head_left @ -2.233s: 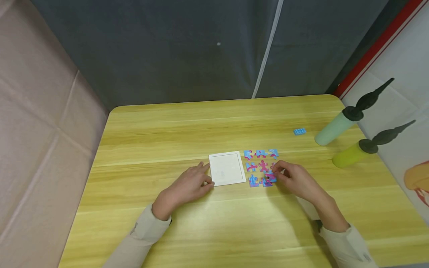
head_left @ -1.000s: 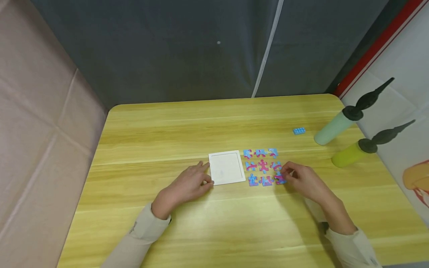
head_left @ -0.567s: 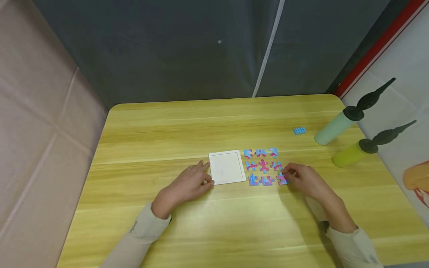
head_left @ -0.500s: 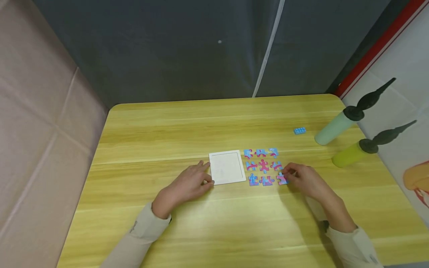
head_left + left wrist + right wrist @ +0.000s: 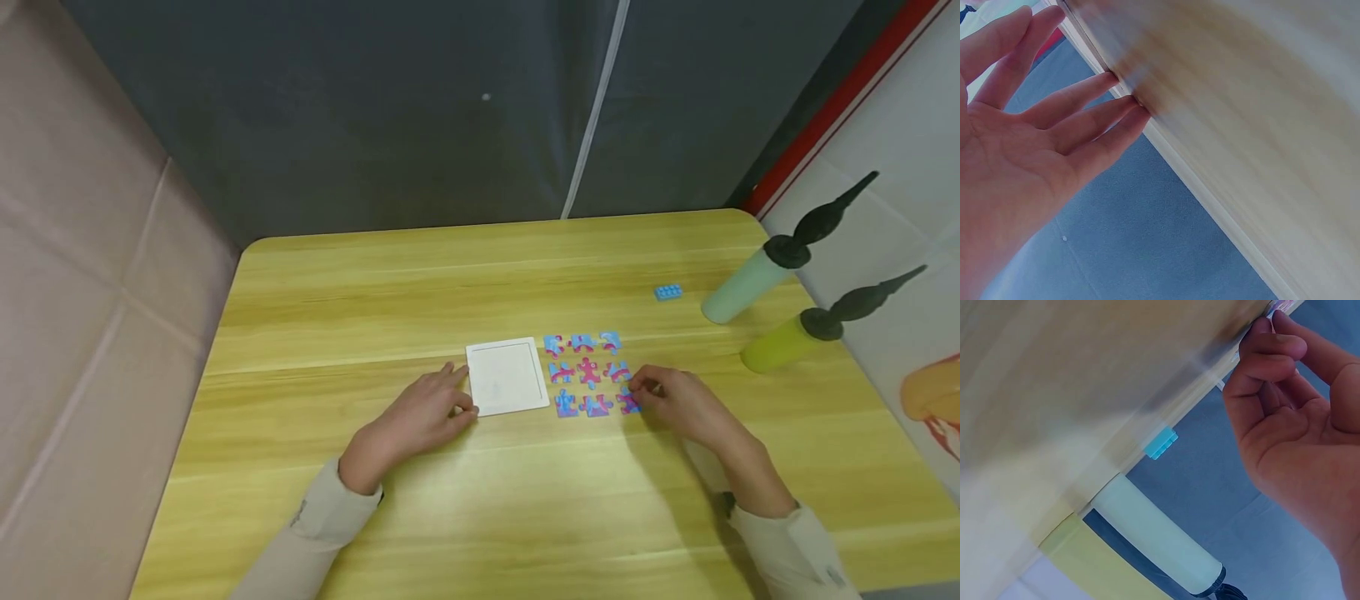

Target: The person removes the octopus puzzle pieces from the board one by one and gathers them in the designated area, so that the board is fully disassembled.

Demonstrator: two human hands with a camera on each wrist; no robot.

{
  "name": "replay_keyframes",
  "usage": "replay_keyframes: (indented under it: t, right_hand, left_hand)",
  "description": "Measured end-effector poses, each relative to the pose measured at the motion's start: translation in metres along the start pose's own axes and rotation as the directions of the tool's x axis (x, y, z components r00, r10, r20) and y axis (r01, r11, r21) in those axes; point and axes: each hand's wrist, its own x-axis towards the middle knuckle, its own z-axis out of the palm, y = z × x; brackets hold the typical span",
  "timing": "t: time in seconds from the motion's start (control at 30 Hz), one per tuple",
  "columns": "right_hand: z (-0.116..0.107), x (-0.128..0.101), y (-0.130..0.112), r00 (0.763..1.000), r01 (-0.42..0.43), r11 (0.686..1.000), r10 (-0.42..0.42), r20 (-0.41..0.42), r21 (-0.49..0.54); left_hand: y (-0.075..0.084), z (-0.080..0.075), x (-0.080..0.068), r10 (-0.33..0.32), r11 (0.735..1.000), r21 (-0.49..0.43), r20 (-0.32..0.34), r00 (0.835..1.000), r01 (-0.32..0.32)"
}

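Note:
My left hand (image 5: 422, 415) lies beside a square white puzzle tray (image 5: 510, 377), its fingertips at the tray's left edge. In the left wrist view that hand (image 5: 1041, 125) has its fingers extended, tips at the tabletop. To the right of the tray, pink and blue jigsaw pieces lie in three spaced rows, with a pink centre piece (image 5: 588, 372) in the middle. My right hand (image 5: 678, 402) pinches the piece at the near right corner (image 5: 627, 402) between thumb and curled fingers. The right wrist view shows this hand (image 5: 1297, 406) with only a sliver of that piece at the fingertips.
A blue toy brick (image 5: 668, 292) lies on the wooden table (image 5: 360, 292) behind the pieces. Farther right are a pale green cylinder (image 5: 750, 286) and a yellow-green one (image 5: 783, 343), both with black tops. A dark curtain (image 5: 375, 117) hangs behind the table.
My right hand has carried the pinched jigsaw piece rightward, from over the near row to its right end, then slightly back left. My left hand has stayed at the tray.

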Motion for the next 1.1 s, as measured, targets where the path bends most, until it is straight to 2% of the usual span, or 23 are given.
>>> replay_keyframes:
  t: [0.3, 0.63, 0.87, 1.1]
  right_hand:
    - [0.001, 0.001, 0.001, 1.000, 0.004, 1.000, -0.004, -0.005, -0.027]
    - [-0.003, 0.003, 0.001, 1.000, 0.008, 1.000, -0.008, 0.015, -0.008]
    - [-0.006, 0.006, 0.000, 0.999, 0.044, 0.999, -0.044, -0.002, 0.013]
    - [-0.023, 0.010, -0.015, 0.990, 0.136, 0.991, -0.136, -0.039, -0.006]
  left_hand:
    - [0.001, 0.000, 0.000, -0.006, 1.000, -0.002, -0.005, 1.000, 0.006]
    - [0.001, 0.000, 0.000, -0.006, 1.000, -0.003, -0.016, 1.000, 0.006]
    - [-0.001, 0.002, 0.001, 0.019, 1.000, -0.022, -0.033, 0.999, -0.019]
    - [0.000, -0.008, -0.008, -0.037, 0.998, -0.047, -0.028, 0.999, 0.036]
